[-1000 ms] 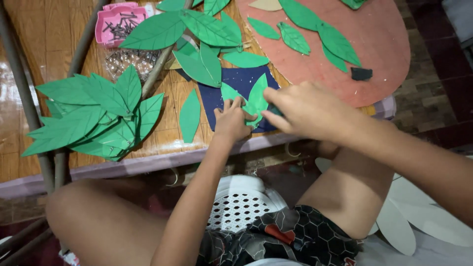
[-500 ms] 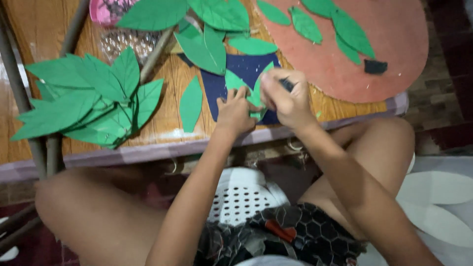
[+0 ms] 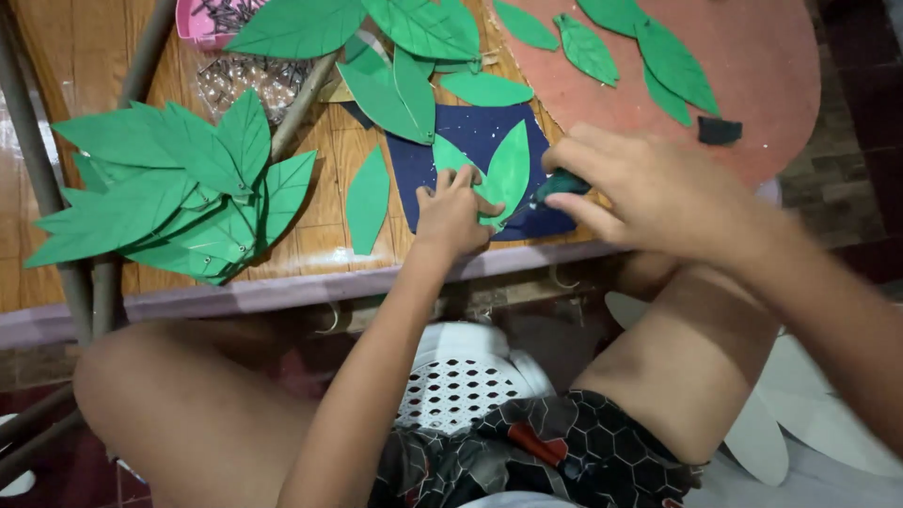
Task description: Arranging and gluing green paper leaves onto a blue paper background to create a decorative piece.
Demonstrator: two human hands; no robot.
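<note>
Wooden planks form the surface [image 3: 310, 235], strewn with cut green foam leaves, a fanned leaf cluster [image 3: 160, 193] at left and a round reddish board [image 3: 752, 85] at upper right. On a dark blue sheet [image 3: 470, 165] near the front edge, the left hand [image 3: 453, 212] presses down with fingers loosely spread on a pair of joined green leaves [image 3: 494, 169], whose tips point away from the person, long axes splayed in a narrow V. Just right of them, the right hand [image 3: 649, 188] curls its fingers and thumb around a small dark green piece [image 3: 562, 183], pinching it closed.
</note>
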